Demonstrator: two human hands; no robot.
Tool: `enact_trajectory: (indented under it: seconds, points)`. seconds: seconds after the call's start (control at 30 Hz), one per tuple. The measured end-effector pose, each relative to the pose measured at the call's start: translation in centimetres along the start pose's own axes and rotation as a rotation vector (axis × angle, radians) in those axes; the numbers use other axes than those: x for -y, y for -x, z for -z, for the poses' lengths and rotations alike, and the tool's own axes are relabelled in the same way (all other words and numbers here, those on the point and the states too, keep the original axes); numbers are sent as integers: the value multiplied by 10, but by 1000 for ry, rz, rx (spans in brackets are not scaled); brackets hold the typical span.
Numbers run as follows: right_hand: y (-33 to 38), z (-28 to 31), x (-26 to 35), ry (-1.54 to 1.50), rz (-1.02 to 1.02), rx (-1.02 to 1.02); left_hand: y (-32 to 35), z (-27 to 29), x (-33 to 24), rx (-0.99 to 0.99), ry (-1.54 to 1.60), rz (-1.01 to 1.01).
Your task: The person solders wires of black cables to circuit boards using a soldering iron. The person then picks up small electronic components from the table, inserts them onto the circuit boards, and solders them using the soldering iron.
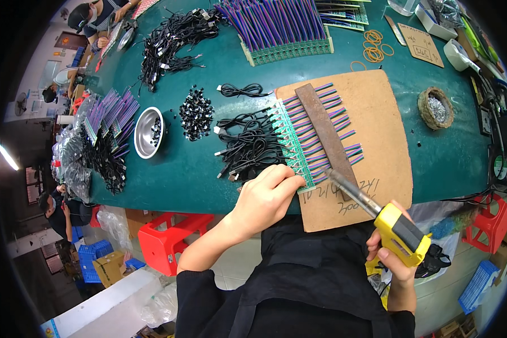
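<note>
My right hand [397, 256] is wrapped around a yellow and black soldering gun [403, 234]. Its metal nozzle points up and left, the tip close to the lower end of a green circuit board strip [292, 143]. At that same end, the fingers of my left hand [270, 197] are pinched together; they hide whatever is between them. Black USB cables [253, 141] lie along the strip's left side, some wire ends meeting it. Purple, green and black ribbon wires [341, 115] run from its right side under a rusty metal bar [327, 127], on a brown board [386, 141].
Around the green table [450, 163] are loose black components [196, 115], a steel bowl [148, 132], cable piles [172, 48], wired circuit boards [287, 52], rubber bands [373, 48] and a round holder of silvery bits [435, 108]. Red stools [163, 242] stand below. Other people work at far left.
</note>
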State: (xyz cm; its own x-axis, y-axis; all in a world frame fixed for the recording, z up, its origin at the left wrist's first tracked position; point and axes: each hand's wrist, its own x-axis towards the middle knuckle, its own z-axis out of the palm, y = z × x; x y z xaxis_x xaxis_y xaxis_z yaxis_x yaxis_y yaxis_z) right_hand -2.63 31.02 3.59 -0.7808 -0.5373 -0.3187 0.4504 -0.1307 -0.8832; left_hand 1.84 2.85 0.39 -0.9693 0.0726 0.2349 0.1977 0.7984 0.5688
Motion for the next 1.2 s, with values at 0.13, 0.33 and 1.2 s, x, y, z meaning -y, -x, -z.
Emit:
enact_trajectory:
  seconds: [0.13,0.33,1.2]
  points:
    - [-13,-7,12,519,315,-179,-2,1,-1,-15,-12,-10]
    - [-93,-49,16,1434,853,-129,-3,-1,-2,-54,-72,-73]
    - [-107,-33,15,1494,767,-224,27,6,14,33,-181,-503]
